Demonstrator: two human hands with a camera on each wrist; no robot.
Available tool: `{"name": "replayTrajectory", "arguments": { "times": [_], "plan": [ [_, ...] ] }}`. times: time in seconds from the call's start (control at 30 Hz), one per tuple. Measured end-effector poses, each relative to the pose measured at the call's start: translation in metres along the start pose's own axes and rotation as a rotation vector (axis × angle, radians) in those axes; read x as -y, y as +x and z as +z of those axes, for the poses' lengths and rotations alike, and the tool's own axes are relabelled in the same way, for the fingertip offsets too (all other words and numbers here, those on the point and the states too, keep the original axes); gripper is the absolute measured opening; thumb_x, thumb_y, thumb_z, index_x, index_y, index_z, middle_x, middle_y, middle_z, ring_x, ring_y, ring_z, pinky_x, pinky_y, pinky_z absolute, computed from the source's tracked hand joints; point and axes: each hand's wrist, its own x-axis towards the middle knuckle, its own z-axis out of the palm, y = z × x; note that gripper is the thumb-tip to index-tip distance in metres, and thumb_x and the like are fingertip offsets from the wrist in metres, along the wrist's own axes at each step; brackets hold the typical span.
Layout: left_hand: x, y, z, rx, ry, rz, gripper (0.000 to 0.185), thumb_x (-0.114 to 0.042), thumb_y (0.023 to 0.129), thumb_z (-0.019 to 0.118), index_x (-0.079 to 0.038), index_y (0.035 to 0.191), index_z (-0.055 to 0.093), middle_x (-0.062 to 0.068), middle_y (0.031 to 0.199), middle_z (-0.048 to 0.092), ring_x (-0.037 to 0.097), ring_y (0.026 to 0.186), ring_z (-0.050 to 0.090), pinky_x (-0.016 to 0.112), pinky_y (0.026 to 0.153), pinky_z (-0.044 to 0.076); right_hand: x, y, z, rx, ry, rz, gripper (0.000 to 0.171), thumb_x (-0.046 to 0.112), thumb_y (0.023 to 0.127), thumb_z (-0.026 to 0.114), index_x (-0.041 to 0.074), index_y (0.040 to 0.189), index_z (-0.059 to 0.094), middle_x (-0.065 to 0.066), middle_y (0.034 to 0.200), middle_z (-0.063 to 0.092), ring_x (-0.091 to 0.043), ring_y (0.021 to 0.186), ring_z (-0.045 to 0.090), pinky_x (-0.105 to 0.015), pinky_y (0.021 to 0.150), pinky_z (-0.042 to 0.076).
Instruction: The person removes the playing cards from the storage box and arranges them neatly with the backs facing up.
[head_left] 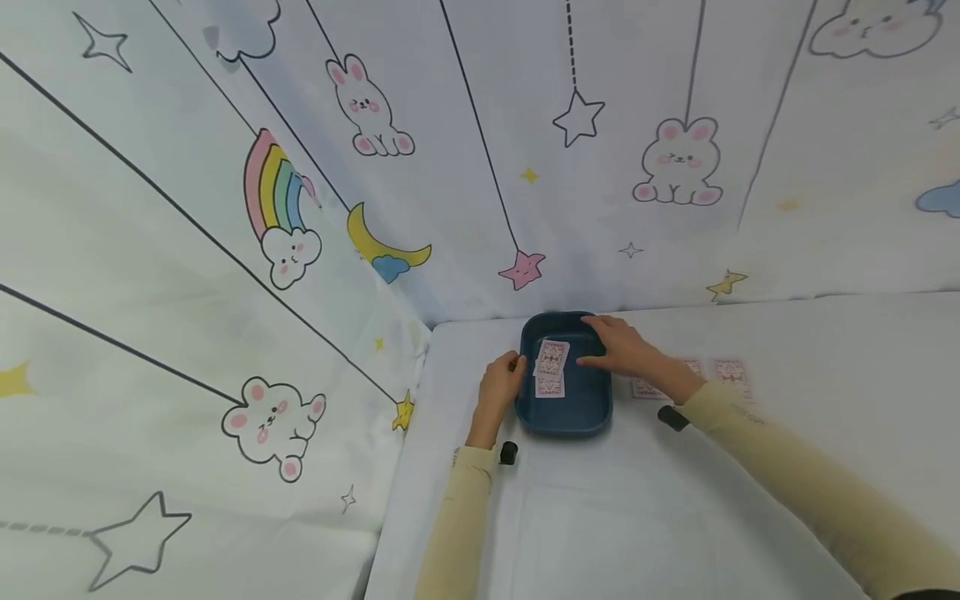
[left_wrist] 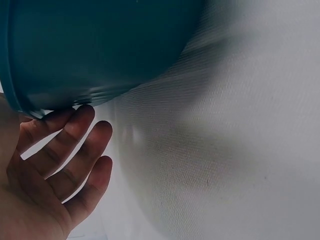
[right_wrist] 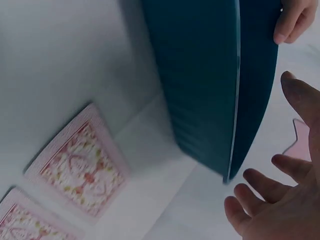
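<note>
A dark blue, rounded rectangular tray point(head_left: 566, 421) holds two overlapping playing cards point(head_left: 551, 358), their red-patterned backs facing up. At the tray's left rim, my left hand point(head_left: 498, 387) pinches the edge. In the left wrist view, that hand's fingers point(left_wrist: 85, 120) reach under the lip from outside, while its thumb is hidden. My right hand point(head_left: 624, 348) is over the tray's far right side, fingers spread and nothing held. The right wrist view has this right hand point(right_wrist: 285, 200) with thumb and fingers apart, close beyond the tray wall point(right_wrist: 200, 90).
More playing cards point(head_left: 731, 379) lie face down on the white tabletop point(head_left: 637, 517) right of the tray, partly behind the right forearm. A white cloth wall point(head_left: 465, 167) printed with rabbits and stars rises just behind the tray. Small black devices point(head_left: 508, 452) sit by both wrists.
</note>
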Motion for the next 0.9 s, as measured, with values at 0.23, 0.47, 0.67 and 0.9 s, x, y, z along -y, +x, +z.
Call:
{"name": "replayTrajectory", "arguments": {
  "times": [0.23,0.47,0.67,0.9],
  "plan": [
    [-0.001,0.0,0.001,-0.001,-0.01,-0.015,0.028,-0.036,0.105,0.05,-0.013,0.096,0.064,0.002,0.079,0.06,0.014,0.064,0.052,0.027,0.055,0.038,0.028,0.014,0.019,0.002,-0.071,-0.032,0.081,0.039,0.091,0.073,0.001,0.152,0.035,-0.03,0.151,0.041,-0.05,0.139,0.039,-0.065,0.111,0.033],
    [-0.002,0.0,-0.002,0.002,-0.015,0.0,0.027,-0.034,0.105,0.051,-0.013,0.094,0.064,0.001,0.078,0.061,0.013,0.062,0.051,0.027,0.055,0.038,0.056,0.032,0.03,0.031,-0.125,-0.012,0.074,0.034,0.093,0.071,-0.001,0.149,0.037,-0.029,0.147,0.045,-0.049,0.134,0.044,-0.064,0.109,0.036],
    [-0.002,0.0,-0.004,0.021,-0.005,0.012,0.027,-0.034,0.105,0.051,-0.013,0.093,0.063,0.001,0.077,0.061,0.013,0.061,0.05,0.027,0.054,0.038,0.061,0.052,0.034,0.126,-0.156,0.046,0.074,0.038,0.093,0.07,-0.002,0.148,0.039,-0.029,0.144,0.048,-0.049,0.131,0.046,-0.063,0.109,0.037],
    [-0.002,-0.001,-0.005,0.011,0.002,0.032,0.027,-0.033,0.105,0.052,-0.013,0.089,0.062,0.001,0.073,0.059,0.014,0.059,0.048,0.027,0.053,0.036,0.063,0.062,0.039,0.243,-0.138,0.131,0.073,0.029,0.094,0.071,-0.005,0.148,0.037,-0.031,0.147,0.045,-0.051,0.136,0.042,-0.063,0.112,0.033]
  ]
}}
